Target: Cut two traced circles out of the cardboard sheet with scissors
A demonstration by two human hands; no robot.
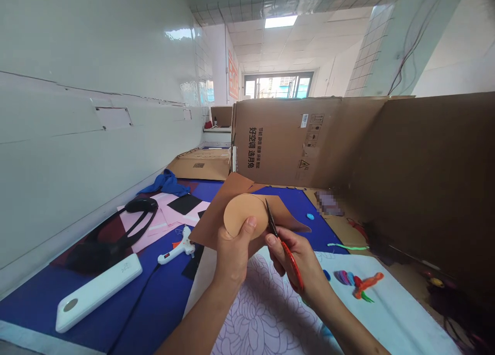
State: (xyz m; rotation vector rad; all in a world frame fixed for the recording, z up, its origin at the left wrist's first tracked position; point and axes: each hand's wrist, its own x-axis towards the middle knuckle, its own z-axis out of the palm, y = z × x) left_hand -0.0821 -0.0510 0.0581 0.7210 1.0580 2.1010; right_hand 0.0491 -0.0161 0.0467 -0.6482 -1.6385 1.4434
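Observation:
My left hand (237, 249) grips a round tan disc (243, 210) together with a brown sheet (216, 215) behind it, thumb pressed on the disc's face. Red-handled scissors (284, 244) are in my right hand (292, 254), their dark blades pointing up along the disc's right edge, by the brown sheet. Whether the blades are parted is hard to make out. Below both hands lies a white sheet with a flower line drawing (255, 313).
On the blue tabletop at left are a white glue gun (178, 249), a long white device (98, 293), black headgear (131, 226) and pink paper (135, 215). Colourful clay pieces (359, 283) lie at right. A cardboard box wall (286, 159) stands behind; a white wall rises at left.

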